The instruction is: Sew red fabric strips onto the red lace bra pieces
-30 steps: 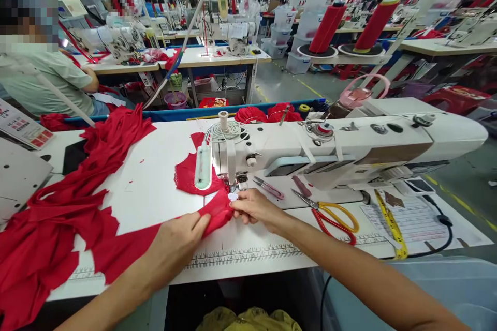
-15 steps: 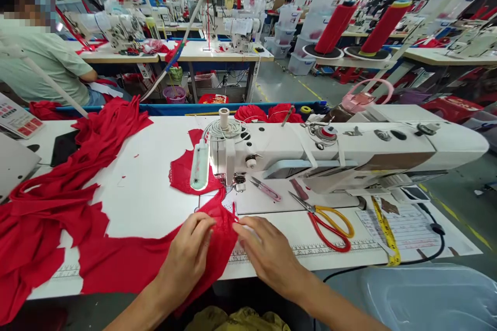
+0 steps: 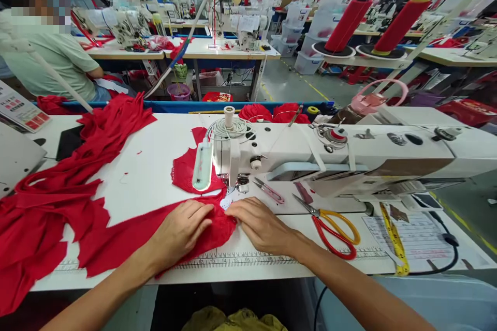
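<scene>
A piece of red lace-edged fabric (image 3: 219, 230) lies on the sewing table, its upper end reaching the needle area of the white sewing machine (image 3: 248, 150). My left hand (image 3: 180, 230) rests on this fabric, fingers bent and thumb close to the fingertips, with cloth gathered under them. At the fabric's right edge, my right hand (image 3: 262, 225) pinches the cloth between thumb and fingers, just below the presser foot (image 3: 232, 186). Behind the needle, another part of the red cloth (image 3: 186, 170) lies flat, partly covered by the pale green lamp (image 3: 202, 165).
Right of the needle lie thread snips (image 3: 268, 190) and scissors (image 3: 330, 225) with red and yellow handles. A yellow tape measure (image 3: 395, 240) crosses a paper sheet. A heap of red fabric (image 3: 58, 186) covers the table's left side. Beyond sits a person in pale green (image 3: 50, 67).
Both hands have moved forward toward the needle, taking the red fabric along. The left hand has lowered onto the cloth, and the fabric's front edge now lies on the tabletop. The view has shifted slightly.
</scene>
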`<state>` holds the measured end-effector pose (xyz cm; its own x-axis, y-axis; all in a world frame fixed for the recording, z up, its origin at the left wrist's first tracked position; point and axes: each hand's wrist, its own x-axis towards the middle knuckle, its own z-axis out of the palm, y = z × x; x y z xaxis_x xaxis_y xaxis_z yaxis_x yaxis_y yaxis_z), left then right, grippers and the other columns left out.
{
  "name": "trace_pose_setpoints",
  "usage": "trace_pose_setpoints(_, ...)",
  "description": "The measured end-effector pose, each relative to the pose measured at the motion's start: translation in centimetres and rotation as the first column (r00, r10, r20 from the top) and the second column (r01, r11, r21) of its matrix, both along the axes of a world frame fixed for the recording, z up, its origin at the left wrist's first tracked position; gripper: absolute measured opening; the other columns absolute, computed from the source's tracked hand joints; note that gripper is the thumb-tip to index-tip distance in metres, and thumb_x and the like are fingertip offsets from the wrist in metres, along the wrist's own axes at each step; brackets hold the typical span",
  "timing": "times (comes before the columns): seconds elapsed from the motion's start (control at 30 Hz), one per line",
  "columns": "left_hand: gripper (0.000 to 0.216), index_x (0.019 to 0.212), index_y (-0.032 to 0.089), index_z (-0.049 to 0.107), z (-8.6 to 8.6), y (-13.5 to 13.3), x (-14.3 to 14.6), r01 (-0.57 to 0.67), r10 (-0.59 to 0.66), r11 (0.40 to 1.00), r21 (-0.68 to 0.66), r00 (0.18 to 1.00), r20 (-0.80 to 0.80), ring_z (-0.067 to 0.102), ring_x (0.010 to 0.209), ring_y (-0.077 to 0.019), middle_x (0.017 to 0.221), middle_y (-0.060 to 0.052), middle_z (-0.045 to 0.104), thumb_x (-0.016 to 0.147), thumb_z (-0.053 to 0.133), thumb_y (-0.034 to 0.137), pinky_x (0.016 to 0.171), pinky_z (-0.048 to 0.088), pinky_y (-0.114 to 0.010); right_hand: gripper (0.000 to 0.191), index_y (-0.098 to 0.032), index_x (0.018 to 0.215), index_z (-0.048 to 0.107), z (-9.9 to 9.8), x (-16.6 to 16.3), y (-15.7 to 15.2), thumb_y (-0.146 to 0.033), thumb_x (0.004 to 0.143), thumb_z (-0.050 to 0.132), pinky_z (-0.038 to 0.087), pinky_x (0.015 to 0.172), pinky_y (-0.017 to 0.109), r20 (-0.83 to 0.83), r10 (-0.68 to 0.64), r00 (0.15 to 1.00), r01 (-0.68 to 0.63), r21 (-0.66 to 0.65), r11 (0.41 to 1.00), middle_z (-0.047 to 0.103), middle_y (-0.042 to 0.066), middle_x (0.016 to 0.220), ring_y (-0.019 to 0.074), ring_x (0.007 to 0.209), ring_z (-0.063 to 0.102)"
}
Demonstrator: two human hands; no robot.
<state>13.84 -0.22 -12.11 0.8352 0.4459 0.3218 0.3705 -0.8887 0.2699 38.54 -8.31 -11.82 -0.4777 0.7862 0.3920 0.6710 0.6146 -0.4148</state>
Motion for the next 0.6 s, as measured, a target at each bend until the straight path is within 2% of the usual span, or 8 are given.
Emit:
trace_pose_setpoints(0.1,0.034,0.117,0.015,0.060,0.3,-0.7,1.9,-0.052,0.047,0.994,0.099,0.997,0.057,0.063,0.095,-0.0206,0.106,-0.011,0.068,0.097,0.035,0.005,0.082,0.055,-0.035,0.035,-0.018,0.117,0.060,-0.3,0.0,0.7,-0.003,0.092,0.040,0.045,0.083,0.034,0.066,-0.139,0.988,0.134,0.065,0.989,0.067,0.010,0.110,0.0204,0.096,0.060)
trace_pose_setpoints(0.23,0.030,0.111,0.011,0.063,-0.7,-1.0,2.8,-0.067,0.065,0.952,0.298,0.998,0.016,0.063,0.089,-0.0229,0.101,-0.013,0.070,0.095,0.039,0.003,0.076,0.054,-0.037,0.034,-0.022,0.120,0.062,-0.8,-0.4,2.6,-0.007,0.093,0.047,0.036,0.061,0.029,0.254,-0.302,0.919,0.271,0.149,0.951,0.064,0.003,0.083,0.0162,0.068,0.056)
trace_pose_setpoints(0.33,0.029,0.116,0.010,0.063,-1.7,-1.4,2.6,-0.106,0.116,0.926,0.362,0.993,-0.004,0.063,0.094,-0.0252,0.106,-0.015,0.069,0.096,0.042,0.006,0.077,0.052,-0.038,0.026,-0.023,0.106,0.066,-0.9,-0.9,3.9,-0.009,0.092,0.050,0.027,0.054,0.028,0.343,-0.301,0.890,0.269,0.139,0.953,0.060,0.000,0.073,0.0145,0.061,0.052)
trace_pose_setpoints(0.43,0.032,0.121,0.011,0.063,-2.3,-2.3,2.7,-0.170,0.202,0.899,0.404,0.979,-0.038,0.062,0.094,-0.0261,0.107,-0.015,0.069,0.096,0.042,0.007,0.075,0.049,-0.038,0.021,-0.021,0.091,0.066,-0.9,-0.9,4.6,-0.010,0.092,0.048,0.026,0.055,0.029,0.353,-0.319,0.880,0.284,0.146,0.947,0.058,0.001,0.068,0.0150,0.061,0.051)
trace_pose_setpoints(0.6,0.030,0.118,0.011,0.066,-2.1,-3.1,3.5,-0.213,0.267,0.863,0.458,0.962,-0.056,0.060,0.090,-0.0273,0.105,-0.015,0.068,0.094,0.047,0.008,0.069,0.044,-0.037,0.029,-0.023,0.099,0.069,-1.6,0.0,4.5,-0.005,0.088,0.048,0.028,0.057,0.029,0.362,-0.283,0.888,0.232,0.180,0.956,0.064,0.002,0.073,0.0154,0.063,0.052)
